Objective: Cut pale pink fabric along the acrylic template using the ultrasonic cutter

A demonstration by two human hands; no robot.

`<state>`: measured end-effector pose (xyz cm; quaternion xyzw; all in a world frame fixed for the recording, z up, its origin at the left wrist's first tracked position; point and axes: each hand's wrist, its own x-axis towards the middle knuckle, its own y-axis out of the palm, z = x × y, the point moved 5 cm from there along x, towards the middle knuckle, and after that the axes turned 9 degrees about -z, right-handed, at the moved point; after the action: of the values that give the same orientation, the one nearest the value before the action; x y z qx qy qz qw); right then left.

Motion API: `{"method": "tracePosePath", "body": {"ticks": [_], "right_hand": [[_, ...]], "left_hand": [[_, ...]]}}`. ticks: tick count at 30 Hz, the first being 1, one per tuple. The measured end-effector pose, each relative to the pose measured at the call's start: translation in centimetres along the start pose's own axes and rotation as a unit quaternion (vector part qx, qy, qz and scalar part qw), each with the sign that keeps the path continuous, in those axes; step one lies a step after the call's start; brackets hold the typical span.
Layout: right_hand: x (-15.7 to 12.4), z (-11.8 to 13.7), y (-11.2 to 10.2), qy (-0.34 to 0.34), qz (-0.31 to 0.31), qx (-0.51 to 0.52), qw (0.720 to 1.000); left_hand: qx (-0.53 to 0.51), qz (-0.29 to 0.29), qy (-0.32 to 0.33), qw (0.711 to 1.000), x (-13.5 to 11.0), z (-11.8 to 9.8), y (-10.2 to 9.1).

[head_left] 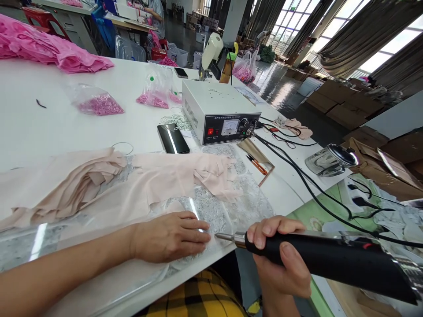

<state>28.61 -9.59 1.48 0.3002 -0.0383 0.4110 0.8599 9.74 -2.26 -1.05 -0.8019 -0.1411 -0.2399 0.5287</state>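
Note:
My left hand (pixel 172 237) lies flat, fingers stretched out, on thin pale-pink fabric (pixel 172 174) spread over a clear plastic sheet (pixel 244 207) near the table's front edge. In my right hand (pixel 284 259) is a black handheld ultrasonic welder (pixel 317 255), its fingers wrapped round the barrel. The welder's metal tip points left, just beside my left fingertips and close to the sheet; whether it touches, I cannot tell. A bunched pile of the same fabric (pixel 82 189) sits to the left.
Behind the fabric stand a white control box (pixel 221 112) and a phone (pixel 173 138). Black cables (pixel 307 189) run from the box across the right side. A glass mug (pixel 330 160), an orange cutter (pixel 257 164), bags of pink pieces (pixel 99 103) and pink cloth (pixel 49 48) are around. A person (pixel 156 17) sits far back.

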Motion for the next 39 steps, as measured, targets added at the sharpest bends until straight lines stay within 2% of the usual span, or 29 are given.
{"method": "tracePosePath", "body": {"ticks": [12,27,35,39], "right_hand": [[-0.3,-0.5,0.5,0.003,0.024,-0.008,1.000],[-1.2,0.5,0.2,0.018,0.026,0.003,1.000],[-1.1,0.6,0.5,0.010,0.064,-0.002,0.998],[-1.0,0.8,-0.3,0.002,0.038,-0.001,0.999]], "left_hand": [[-0.001,-0.012,-0.003,1.000,-0.1,0.0,-0.1],[0.002,-0.006,0.002,1.000,-0.3,0.1,0.1],[0.001,-0.008,0.001,1.000,-0.4,0.1,0.2],[-0.014,0.007,-0.013,1.000,-0.4,0.3,0.5]]}}
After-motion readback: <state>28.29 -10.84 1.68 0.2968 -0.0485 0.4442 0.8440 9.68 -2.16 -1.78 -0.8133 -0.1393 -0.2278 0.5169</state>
